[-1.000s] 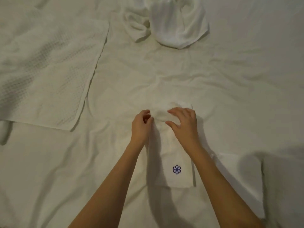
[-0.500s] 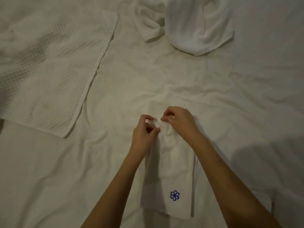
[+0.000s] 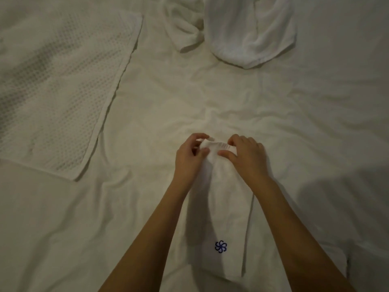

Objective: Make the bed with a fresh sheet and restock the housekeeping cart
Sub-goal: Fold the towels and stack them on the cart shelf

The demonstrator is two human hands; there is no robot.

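Head view: folded towel (image 3: 219, 207) on sheet (image 3: 210, 98), long axis running from the person outward, far end pinched by left hand (image 3: 189, 159) and right hand (image 3: 246, 157) side by side, equally near.

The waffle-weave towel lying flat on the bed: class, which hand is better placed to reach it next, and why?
Left, probably. The waffle-weave towel lies on the left hand's side; the right hand would have to cross over. Both hands now pinch the folded towel, so one must release its grip first.
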